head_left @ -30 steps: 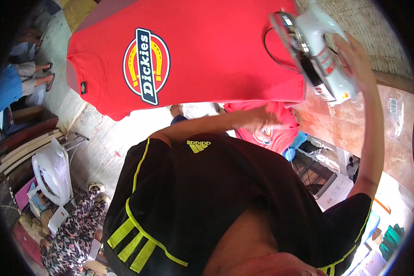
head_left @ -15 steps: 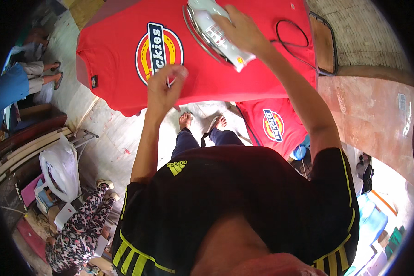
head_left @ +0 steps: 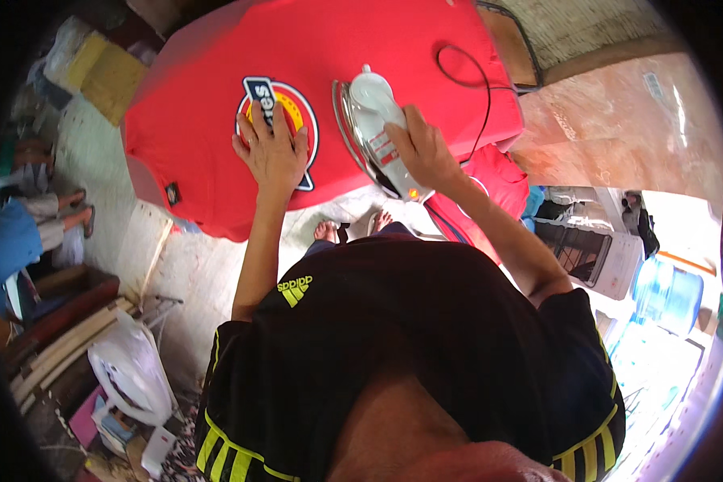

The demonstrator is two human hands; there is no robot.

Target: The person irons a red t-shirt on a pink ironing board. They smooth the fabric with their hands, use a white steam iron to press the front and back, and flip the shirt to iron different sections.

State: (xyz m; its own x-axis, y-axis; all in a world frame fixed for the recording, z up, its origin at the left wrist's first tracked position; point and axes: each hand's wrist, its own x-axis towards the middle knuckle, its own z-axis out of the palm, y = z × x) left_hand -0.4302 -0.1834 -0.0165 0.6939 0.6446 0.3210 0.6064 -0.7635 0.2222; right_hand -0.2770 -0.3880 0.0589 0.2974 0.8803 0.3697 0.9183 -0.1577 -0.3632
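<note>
A red T-shirt (head_left: 217, 72) with a round multicoloured emblem (head_left: 303, 116) lies spread over the ironing surface. My left hand (head_left: 275, 157) rests on the emblem, fingers spread, holding nothing. To its right, my right hand (head_left: 426, 149) is closed around the handle of a white steam iron (head_left: 373, 92). The iron's shiny soleplate edge faces left and a small orange light glows at its heel. Whether the soleplate lies fully on the cloth I cannot tell. Its black cord (head_left: 488, 104) loops away over the shirt to the right.
Another red garment (head_left: 502, 181) hangs below the right side of the surface. A white plastic bag (head_left: 128, 369) and stacked boards (head_left: 64, 353) stand at left. A person in a blue top (head_left: 16, 241) is at far left. A blue water container (head_left: 671, 293) stands at right.
My left hand has opened from a curled shape near the emblem and now lies flat on it. The iron has come closer to the near edge. The view has shifted too.
</note>
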